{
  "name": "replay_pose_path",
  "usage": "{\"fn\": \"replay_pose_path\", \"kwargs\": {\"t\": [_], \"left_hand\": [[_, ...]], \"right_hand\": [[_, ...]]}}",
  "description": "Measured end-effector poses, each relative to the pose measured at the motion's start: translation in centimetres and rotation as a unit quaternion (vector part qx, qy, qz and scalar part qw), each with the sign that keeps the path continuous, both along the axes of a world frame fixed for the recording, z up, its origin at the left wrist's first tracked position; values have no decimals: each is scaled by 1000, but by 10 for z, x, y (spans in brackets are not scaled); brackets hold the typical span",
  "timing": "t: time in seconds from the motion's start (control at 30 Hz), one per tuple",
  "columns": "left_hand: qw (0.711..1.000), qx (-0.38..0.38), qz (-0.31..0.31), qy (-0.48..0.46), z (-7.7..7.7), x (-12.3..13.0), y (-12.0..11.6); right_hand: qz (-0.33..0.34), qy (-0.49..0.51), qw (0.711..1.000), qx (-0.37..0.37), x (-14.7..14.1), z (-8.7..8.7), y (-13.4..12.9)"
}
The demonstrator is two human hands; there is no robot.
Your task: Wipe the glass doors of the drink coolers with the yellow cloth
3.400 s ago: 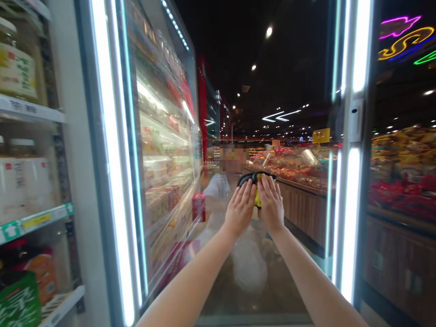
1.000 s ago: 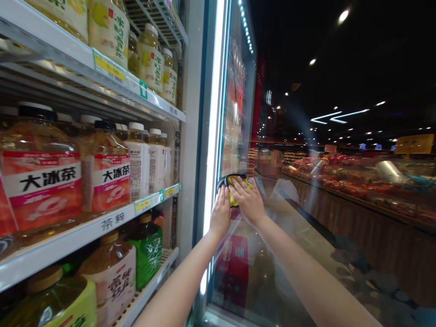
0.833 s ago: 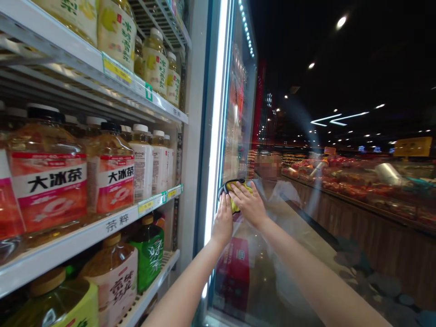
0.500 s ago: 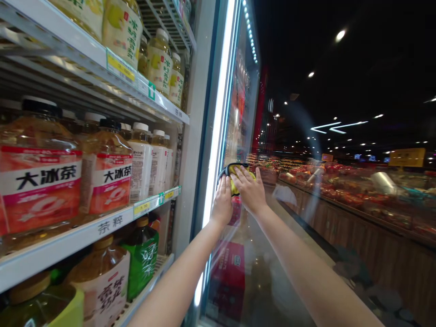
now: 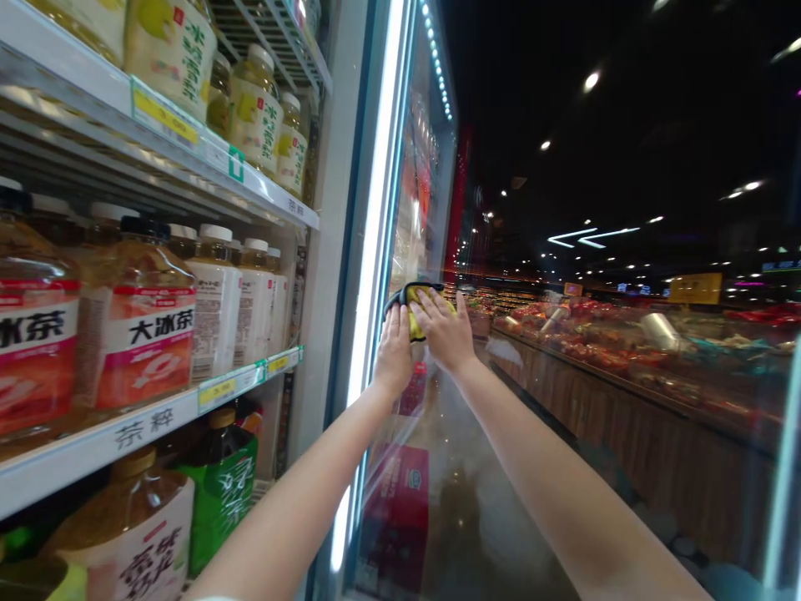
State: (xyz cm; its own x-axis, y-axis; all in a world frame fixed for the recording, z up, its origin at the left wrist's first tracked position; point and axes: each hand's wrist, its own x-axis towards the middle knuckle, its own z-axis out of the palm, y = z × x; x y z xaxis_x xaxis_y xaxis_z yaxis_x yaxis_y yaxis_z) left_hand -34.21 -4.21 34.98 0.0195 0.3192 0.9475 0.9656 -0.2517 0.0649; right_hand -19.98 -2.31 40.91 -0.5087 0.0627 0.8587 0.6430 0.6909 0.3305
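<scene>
Glass door (image 5: 466, 492) spans the right of my feed; at frame centre the left hand (image 5: 394, 355), fingers together, and the right hand (image 5: 447, 334), fingers spread, lie flat on a cloth (image 5: 411, 292). I expect it soft, light and pliable, best pressed across its middle; it looks yellow with dark edging.

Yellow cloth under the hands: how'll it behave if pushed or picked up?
The yellow cloth is probably floppy: its outline looks soft and irregular. It's likely light, judging by its small, fabric-like look. Pushed, it may slide or wrinkle, since the left hand and right hand lie flat on it against smooth glass.
</scene>
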Motion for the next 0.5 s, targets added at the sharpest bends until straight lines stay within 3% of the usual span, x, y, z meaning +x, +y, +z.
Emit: {"fn": "replay_pose_path", "kwargs": {"t": [0.07, 0.17, 0.23, 0.27, 0.33, 0.43, 0.5], "left_hand": [[1000, 3, -5, 17, -9, 19, 3], [999, 0, -8, 50, -46, 39, 3], [999, 2, -3, 52, -68, 43, 2], [999, 6, -1, 48, -73, 44, 2], [999, 23, -1, 27, -68, 47, 6], [999, 50, -4, 3, -30, 65, 19], [998, 59, -9, 17, -4, 86, 27]], "right_hand": [[-20, 44, 999, -3, 21, -21, 2], [-38, 65, 997, 1, 40, -63, 6], [-35, 35, 999, 15, 45, -76, 7], [-30, 11, 999, 22, 46, -75, 8], [-26, -29, 999, 30, 48, -58, 11], [-40, -29, 998, 26, 63, -18, 15], [-59, 13, 998, 22, 82, -3, 18]]}}
